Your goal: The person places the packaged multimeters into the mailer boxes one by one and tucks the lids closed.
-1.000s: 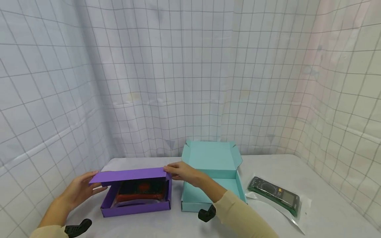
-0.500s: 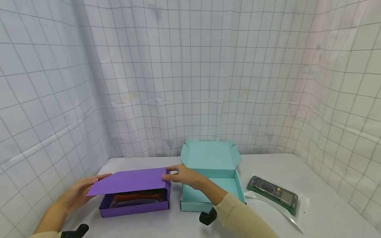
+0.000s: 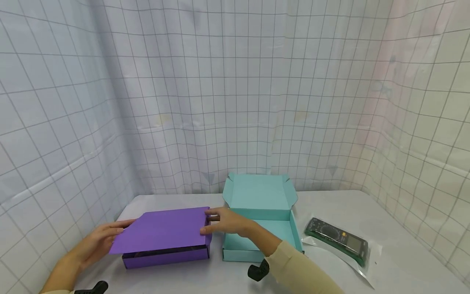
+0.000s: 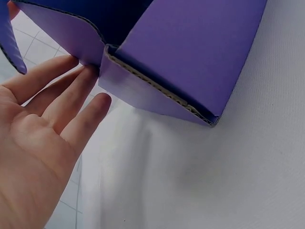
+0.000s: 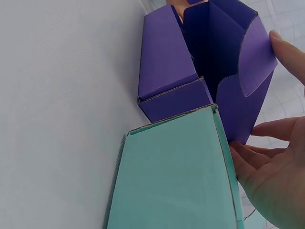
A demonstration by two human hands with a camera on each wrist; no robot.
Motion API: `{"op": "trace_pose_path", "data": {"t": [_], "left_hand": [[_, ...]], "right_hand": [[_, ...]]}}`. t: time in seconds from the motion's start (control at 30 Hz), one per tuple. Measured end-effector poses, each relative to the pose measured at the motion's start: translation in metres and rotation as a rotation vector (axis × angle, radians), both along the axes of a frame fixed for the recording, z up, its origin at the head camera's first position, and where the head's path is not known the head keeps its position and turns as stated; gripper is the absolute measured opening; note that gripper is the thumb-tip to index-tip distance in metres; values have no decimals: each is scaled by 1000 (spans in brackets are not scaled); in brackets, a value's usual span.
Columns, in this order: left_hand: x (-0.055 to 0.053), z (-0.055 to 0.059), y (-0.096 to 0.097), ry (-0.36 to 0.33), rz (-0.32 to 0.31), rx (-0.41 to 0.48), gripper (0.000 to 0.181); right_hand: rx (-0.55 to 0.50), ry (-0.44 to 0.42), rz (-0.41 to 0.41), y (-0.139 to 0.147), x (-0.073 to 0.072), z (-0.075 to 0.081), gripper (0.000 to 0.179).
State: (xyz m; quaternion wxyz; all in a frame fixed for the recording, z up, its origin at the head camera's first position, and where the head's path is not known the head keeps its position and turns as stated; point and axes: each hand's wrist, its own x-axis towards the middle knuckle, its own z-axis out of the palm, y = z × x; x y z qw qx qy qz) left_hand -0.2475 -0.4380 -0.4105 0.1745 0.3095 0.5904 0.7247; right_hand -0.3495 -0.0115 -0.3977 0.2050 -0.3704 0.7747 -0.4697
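A purple cardboard box (image 3: pixel 165 258) stands at the left of the table in the head view. Its lid (image 3: pixel 165 230) slopes low over the tray, leaving a narrow dark gap at the front; the contents are hidden. At its left side my left hand (image 3: pixel 93 245) touches the box with extended fingers; the left wrist view shows those fingertips against a purple side panel (image 4: pixel 66 36). My right hand (image 3: pixel 231 222) lies at the right edge. In the right wrist view its thumb touches the lid's side flap (image 5: pixel 255 57), while other fingers rest near the back edge.
An open turquoise box (image 3: pixel 260 192) stands right of the purple one, its lid tilted back. Farther right lies a black and green multimeter (image 3: pixel 338 239) in a clear bag. A grid-patterned curtain (image 3: pixel 257 102) hangs behind and along both sides of the white table (image 3: pixel 323 204).
The purple lid has swung down toward the front, covering the dark and reddish-brown item inside. My left hand has lowered with it, and my right thumb has shifted forward along the lid.
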Motion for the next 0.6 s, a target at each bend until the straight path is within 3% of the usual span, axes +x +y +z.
{"op": "trace_pose_path", "data": {"t": [0.17,0.3,0.47,0.6], "left_hand": [[3,-1,-2,8,35,-50,50],[6,-3,-2,12,101,-100,49],[9,1,0,14,186,-240,47],[13,4,3,22,252,-369,51]], "right_hand": [[32,34,9,-2,-1,-3,86],[20,25,34,-3,1,-2,87],[47,42,18,-2,2,-1,86],[103,114,-16,-4,6,1,85]]}}
